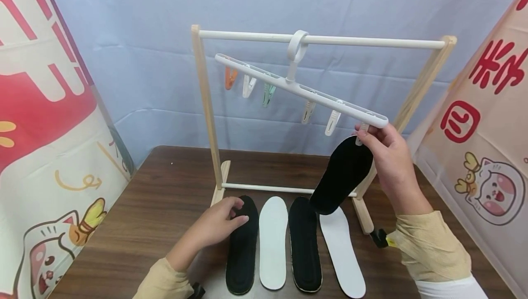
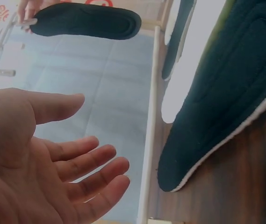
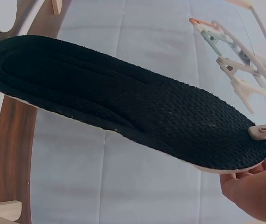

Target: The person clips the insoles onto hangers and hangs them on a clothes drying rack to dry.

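Note:
My right hand (image 1: 389,152) pinches the light clothespin (image 1: 361,135) at the right end of a white clip hanger (image 1: 330,102). That clothespin sits over the toe end of a black insole (image 3: 123,98), which hangs tilted, heel down to the left. Some right fingers (image 3: 249,184) are at the insole's underside; the right wrist view cuts off the rest. With relaxed fingers, my left hand (image 2: 39,163) is held beside another black insole (image 1: 241,253) on the table. To the right of it lie a white insole (image 1: 273,244), a black insole (image 1: 305,248) and another white insole (image 1: 344,257).
The hanger hooks onto the top rail (image 1: 247,36) of a wooden rack (image 1: 206,106) and slopes down to the right. An orange clothespin (image 1: 230,79), a green clothespin (image 1: 268,94) and several light ones hang from it. Printed cloths flank the brown table (image 1: 165,189).

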Available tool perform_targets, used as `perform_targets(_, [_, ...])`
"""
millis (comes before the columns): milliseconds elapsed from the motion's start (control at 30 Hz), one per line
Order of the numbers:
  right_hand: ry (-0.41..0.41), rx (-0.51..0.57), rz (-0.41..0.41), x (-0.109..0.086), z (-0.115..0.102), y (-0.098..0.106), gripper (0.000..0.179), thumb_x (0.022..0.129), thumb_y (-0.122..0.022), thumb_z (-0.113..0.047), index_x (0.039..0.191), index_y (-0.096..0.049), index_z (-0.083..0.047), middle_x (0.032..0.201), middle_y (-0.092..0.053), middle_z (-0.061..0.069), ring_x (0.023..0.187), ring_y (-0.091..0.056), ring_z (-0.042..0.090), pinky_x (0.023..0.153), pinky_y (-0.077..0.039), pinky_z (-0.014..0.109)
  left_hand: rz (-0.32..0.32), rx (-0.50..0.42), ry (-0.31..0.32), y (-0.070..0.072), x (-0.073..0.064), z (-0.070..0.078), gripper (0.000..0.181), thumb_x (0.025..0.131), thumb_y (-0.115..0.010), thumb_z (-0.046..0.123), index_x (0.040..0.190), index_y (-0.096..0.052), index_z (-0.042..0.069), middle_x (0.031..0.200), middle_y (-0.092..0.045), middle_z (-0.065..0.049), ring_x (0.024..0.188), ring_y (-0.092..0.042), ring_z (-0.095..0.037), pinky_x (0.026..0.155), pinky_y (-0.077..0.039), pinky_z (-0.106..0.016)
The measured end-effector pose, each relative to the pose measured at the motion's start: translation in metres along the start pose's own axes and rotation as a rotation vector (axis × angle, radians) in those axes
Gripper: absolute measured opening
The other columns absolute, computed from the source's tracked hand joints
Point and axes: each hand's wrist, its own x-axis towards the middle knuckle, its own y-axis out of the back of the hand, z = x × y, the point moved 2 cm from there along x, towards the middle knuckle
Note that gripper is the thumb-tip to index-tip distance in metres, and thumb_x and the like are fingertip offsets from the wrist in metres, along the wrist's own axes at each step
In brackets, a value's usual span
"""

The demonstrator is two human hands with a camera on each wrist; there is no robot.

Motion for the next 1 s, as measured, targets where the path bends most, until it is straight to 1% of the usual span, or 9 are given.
perform_targets(100, [0.018, 0.014, 0.0, -0.002, 0.0, 0.001, 0.013, 0.098, -0.066, -0.008, 0.11, -0.062, -0.009, 0.105, -0.065, 0.001, 0.104, -0.06, 0.012, 0.095, -0.043, 0.018, 0.0, 0.016, 0.01, -0.001, -0.003, -0.003, 0.04, 0.096, -0.07, 0.027, 0.128, -0.062, 0.004, 0.125, -0.065, -0.009, 0.109, -0.065, -0.028, 0.092, -0.051, -0.05])
perform_targets(167, [0.018, 0.024, 0.008, -0.003, 0.0, 0.003, 0.014, 0.098, -0.065, -0.007, 0.112, -0.062, -0.01, 0.105, -0.064, 0.0, 0.103, -0.059, 0.012, 0.094, -0.043, 0.018, -0.003, 0.032, 0.015, -0.001, -0.005, -0.006, 0.041, 0.096, -0.07, 0.027, 0.127, -0.062, 0.003, 0.116, -0.067, -0.009, 0.105, -0.065, -0.027, 0.089, -0.052, -0.049])
perform_targets(267, [0.007, 0.029, 0.027, -0.006, -0.001, 0.005, 0.019, 0.098, -0.065, -0.007, 0.116, -0.062, -0.013, 0.105, -0.062, -0.002, 0.102, -0.056, 0.01, 0.094, -0.04, 0.018, -0.012, 0.057, 0.041, -0.002, -0.007, -0.009, 0.041, 0.095, -0.071, 0.028, 0.126, -0.062, 0.003, 0.104, -0.067, -0.007, 0.1, -0.065, -0.025, 0.085, -0.052, -0.048])
perform_targets(333, [0.004, 0.045, 0.036, -0.007, -0.001, 0.006, 0.02, 0.098, -0.065, -0.006, 0.117, -0.062, -0.014, 0.106, -0.061, -0.002, 0.103, -0.055, 0.009, 0.094, -0.04, 0.018, -0.021, 0.069, 0.062, -0.002, -0.009, -0.011, 0.042, 0.095, -0.072, 0.029, 0.126, -0.062, 0.003, 0.104, -0.067, -0.008, 0.1, -0.065, -0.025, 0.085, -0.052, -0.048])
perform_targets(500, [0.013, 0.085, 0.033, -0.011, 0.0, 0.011, 0.023, 0.098, -0.063, -0.003, 0.12, -0.061, -0.01, 0.108, -0.062, 0.0, 0.106, -0.057, 0.01, 0.093, -0.043, 0.017, -0.03, 0.103, 0.08, -0.002, -0.011, -0.014, 0.044, 0.094, -0.072, 0.03, 0.126, -0.062, 0.001, 0.118, -0.068, -0.016, 0.108, -0.066, -0.032, 0.091, -0.051, -0.054])
perform_targets(667, [0.002, 0.073, 0.041, -0.016, 0.003, 0.016, 0.024, 0.099, -0.063, -0.003, 0.122, -0.06, -0.006, 0.109, -0.063, -0.001, 0.108, -0.057, 0.009, 0.089, -0.046, 0.014, -0.034, 0.144, 0.093, -0.004, -0.012, -0.017, 0.046, 0.094, -0.073, 0.031, 0.126, -0.062, 0.0, 0.118, -0.069, -0.016, 0.111, -0.065, -0.034, 0.094, -0.05, -0.054])
perform_targets(867, [-0.029, 0.027, 0.055, -0.022, 0.007, 0.021, 0.023, 0.099, -0.062, -0.004, 0.12, -0.063, -0.013, 0.109, -0.061, -0.001, 0.104, -0.055, 0.009, 0.087, -0.046, 0.014, -0.048, 0.189, 0.118, -0.009, -0.012, -0.023, 0.049, 0.094, -0.073, 0.033, 0.126, -0.062, -0.002, 0.115, -0.069, -0.016, 0.11, -0.065, -0.035, 0.093, -0.05, -0.055])
perform_targets(933, [-0.038, 0.02, 0.06, -0.025, 0.008, 0.022, 0.023, 0.099, -0.062, -0.004, 0.119, -0.063, -0.014, 0.109, -0.06, -0.001, 0.103, -0.054, 0.009, 0.086, -0.046, 0.013, -0.053, 0.207, 0.127, -0.009, -0.012, -0.024, 0.049, 0.094, -0.073, 0.034, 0.126, -0.062, -0.002, 0.113, -0.07, -0.015, 0.108, -0.066, -0.034, 0.091, -0.051, -0.055])
perform_targets(1000, [-0.042, 0.019, 0.066, -0.027, 0.008, 0.022, 0.023, 0.099, -0.062, -0.003, 0.119, -0.063, -0.014, 0.109, -0.061, -0.001, 0.102, -0.055, 0.009, 0.086, -0.047, 0.013, -0.063, 0.22, 0.139, -0.01, -0.013, -0.025, 0.047, 0.094, -0.072, 0.034, 0.122, -0.063, -0.002, 0.105, -0.07, -0.012, 0.098, -0.067, -0.031, 0.085, -0.052, -0.052])
